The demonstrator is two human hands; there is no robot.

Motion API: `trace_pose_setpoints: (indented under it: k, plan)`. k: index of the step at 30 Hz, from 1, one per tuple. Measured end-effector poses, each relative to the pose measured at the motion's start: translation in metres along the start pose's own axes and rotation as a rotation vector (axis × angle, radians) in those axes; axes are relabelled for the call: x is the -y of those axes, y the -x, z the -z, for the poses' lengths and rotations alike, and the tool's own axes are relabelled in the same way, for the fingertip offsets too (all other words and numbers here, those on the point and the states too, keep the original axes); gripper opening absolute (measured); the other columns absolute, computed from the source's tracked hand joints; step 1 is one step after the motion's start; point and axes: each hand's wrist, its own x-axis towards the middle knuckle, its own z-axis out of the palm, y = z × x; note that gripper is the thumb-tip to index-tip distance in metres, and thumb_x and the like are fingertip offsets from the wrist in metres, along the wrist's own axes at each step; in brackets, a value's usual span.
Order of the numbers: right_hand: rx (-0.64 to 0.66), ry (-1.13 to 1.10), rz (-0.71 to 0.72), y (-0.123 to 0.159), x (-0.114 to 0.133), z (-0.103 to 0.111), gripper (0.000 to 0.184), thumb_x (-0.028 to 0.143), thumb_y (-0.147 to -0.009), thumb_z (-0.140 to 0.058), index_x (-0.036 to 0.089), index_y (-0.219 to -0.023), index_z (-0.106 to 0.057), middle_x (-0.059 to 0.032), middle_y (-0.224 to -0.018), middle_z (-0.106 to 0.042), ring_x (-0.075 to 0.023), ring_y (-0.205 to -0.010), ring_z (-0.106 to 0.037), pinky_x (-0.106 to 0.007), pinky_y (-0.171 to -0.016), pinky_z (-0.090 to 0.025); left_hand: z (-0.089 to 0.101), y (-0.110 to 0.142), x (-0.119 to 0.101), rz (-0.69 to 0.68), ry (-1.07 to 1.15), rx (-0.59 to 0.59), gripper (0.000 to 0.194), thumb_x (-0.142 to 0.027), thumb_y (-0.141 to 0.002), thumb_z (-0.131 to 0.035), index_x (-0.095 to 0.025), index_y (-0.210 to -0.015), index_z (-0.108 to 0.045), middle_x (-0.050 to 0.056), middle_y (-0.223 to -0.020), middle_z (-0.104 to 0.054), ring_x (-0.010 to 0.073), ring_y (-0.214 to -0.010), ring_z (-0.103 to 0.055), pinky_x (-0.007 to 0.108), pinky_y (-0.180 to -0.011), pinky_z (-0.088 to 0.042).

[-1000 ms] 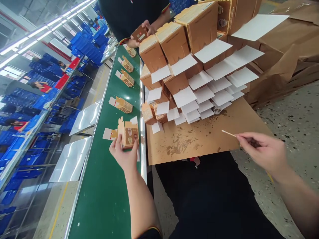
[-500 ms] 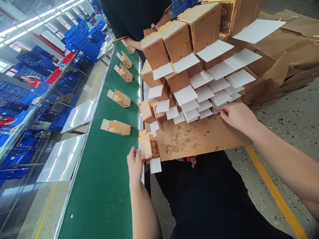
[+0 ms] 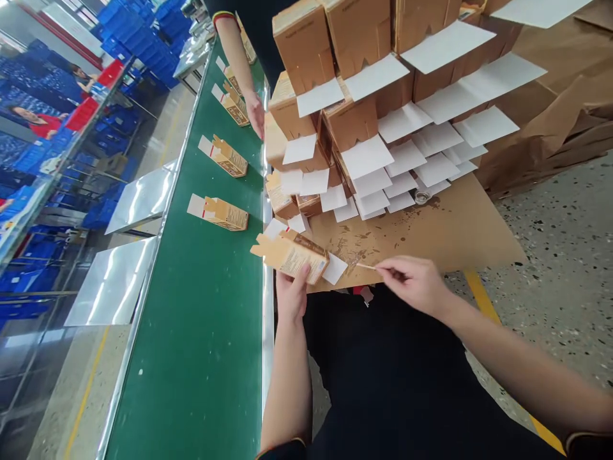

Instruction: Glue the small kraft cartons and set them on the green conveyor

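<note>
My left hand (image 3: 293, 295) is wrapped round a small brown carton (image 3: 302, 257), which is tilted with its cut flaps toward the conveyor. A white flap (image 3: 335, 270) sticks out at the carton's right end. Pinched in my right hand (image 3: 416, 281) is a thin pale stick (image 3: 366, 266), its tip pointing left, a short way apart from the white flap. A small clear round dish (image 3: 422, 196) sits on the stained cardboard sheet (image 3: 460, 236), beside the stacked cartons with white flaps (image 3: 366, 160).
Along my left runs a green conveyor (image 3: 205, 332) carrying several cartons (image 3: 223, 213). A co-worker's hand (image 3: 255, 114) reaches down beside the stack. Brown paper (image 3: 550, 128) lies at the right. Metal plates (image 3: 112, 281) stand beyond the conveyor.
My left hand has lifted the carton from the table's edge and tilted it. My right hand has moved from the dish toward the carton with the stick. Cartons on the conveyor appear farther up in view.
</note>
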Motion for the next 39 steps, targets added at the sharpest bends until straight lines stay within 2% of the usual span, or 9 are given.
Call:
trace_pose_setpoints:
  k: [5, 9, 12, 20, 24, 30, 32, 34, 39]
  plan:
    - [0.073, 0.091, 0.133, 0.002, -0.010, -0.060, 0.027, 0.015, -0.110, -0.057, 0.024, -0.095, -0.078, -0.0037, -0.083, -0.078, -0.0178, -0.072, -0.071, -0.029, -0.072, -0.056, -0.012, -0.019, 0.018, 0.007, -0.045, -0.002, 0.086, -0.066, -0.070, -0.105, -0.025, -0.137, -0.069, 0.018, -0.146, -0.078, 0.0380, -0.144, -0.073, 0.055, -0.124, -0.059]
    - [0.167, 0.190, 0.168, 0.002, -0.018, -0.074, 0.028, 0.015, -0.111, -0.058, 0.023, -0.088, -0.072, -0.0039, -0.078, -0.072, -0.0193, -0.070, -0.068, -0.030, -0.068, -0.053, -0.009, -0.016, 0.019, -0.002, -0.086, -0.016, 0.088, -0.063, -0.072, -0.105, -0.024, -0.140, -0.065, 0.018, -0.146, -0.077, 0.0366, -0.145, -0.073, 0.054, -0.125, -0.057]
    - [0.168, 0.154, 0.155, 0.002, -0.018, -0.064, 0.028, 0.016, -0.111, -0.057, 0.023, -0.090, -0.073, -0.0046, -0.081, -0.074, -0.0192, -0.071, -0.068, -0.030, -0.069, -0.054, -0.011, -0.012, 0.019, -0.013, -0.105, -0.013, 0.089, -0.061, -0.072, -0.105, -0.026, -0.142, -0.063, 0.017, -0.145, -0.077, 0.0363, -0.145, -0.072, 0.053, -0.125, -0.057]
    - [-0.107, -0.034, -0.085, 0.018, 0.000, -0.013, 0.028, 0.033, -0.109, -0.064, 0.026, -0.088, -0.082, -0.0029, -0.075, -0.077, -0.0161, -0.059, -0.064, -0.030, -0.059, -0.056, -0.028, 0.019, 0.045, -0.174, -0.356, -0.112, 0.094, -0.051, -0.068, -0.108, -0.026, -0.139, -0.052, 0.016, -0.141, -0.071, 0.0373, -0.136, -0.075, 0.051, -0.117, -0.062]
    - [-0.161, -0.065, -0.182, 0.030, 0.006, -0.008, 0.029, 0.039, -0.106, -0.070, 0.026, -0.083, -0.082, -0.0022, -0.070, -0.076, -0.0164, -0.056, -0.064, -0.030, -0.057, -0.058, -0.031, 0.025, 0.053, -0.190, -0.443, -0.144, 0.094, -0.049, -0.069, -0.107, -0.028, -0.143, -0.052, 0.017, -0.141, -0.072, 0.0395, -0.139, -0.073, 0.052, -0.115, -0.063]
    - [-0.113, -0.099, -0.186, 0.032, 0.007, -0.014, 0.031, 0.041, -0.106, -0.069, 0.026, -0.082, -0.083, -0.0035, -0.074, -0.079, -0.0166, -0.057, -0.066, -0.031, -0.057, -0.059, -0.037, 0.022, 0.047, -0.188, -0.405, -0.103, 0.089, -0.046, -0.068, -0.108, -0.024, -0.141, -0.063, 0.019, -0.143, -0.075, 0.0417, -0.142, -0.073, 0.056, -0.122, -0.061]
    - [-0.135, -0.092, -0.193, 0.032, 0.005, -0.010, 0.031, 0.043, -0.105, -0.070, 0.026, -0.083, -0.084, -0.0028, -0.071, -0.077, -0.0165, -0.056, -0.065, -0.030, -0.056, -0.058, -0.024, 0.020, 0.040, -0.141, -0.379, -0.132, 0.087, -0.048, -0.066, -0.109, -0.021, -0.137, -0.067, 0.020, -0.139, -0.078, 0.0432, -0.138, -0.076, 0.060, -0.123, -0.061]
    - [-0.168, -0.082, -0.205, 0.035, 0.002, -0.001, 0.030, 0.044, -0.105, -0.072, 0.026, -0.085, -0.086, -0.0020, -0.069, -0.075, -0.0164, -0.056, -0.066, -0.030, -0.055, -0.057, 0.004, 0.016, 0.028, -0.108, -0.340, -0.248, 0.088, -0.052, -0.066, -0.109, -0.020, -0.136, -0.067, 0.021, -0.139, -0.078, 0.0440, -0.136, -0.077, 0.063, -0.122, -0.061]
    - [-0.251, -0.059, -0.261, 0.047, -0.010, 0.020, 0.025, 0.047, -0.102, -0.078, 0.027, -0.089, -0.086, -0.0023, -0.072, -0.077, -0.0184, -0.058, -0.070, -0.032, -0.057, -0.061, 0.111, -0.006, -0.009, -0.279, -0.282, -0.559, 0.110, -0.050, -0.067, -0.109, -0.026, -0.155, -0.048, 0.022, -0.168, -0.061, 0.0413, -0.158, -0.063, 0.063, -0.128, -0.057]
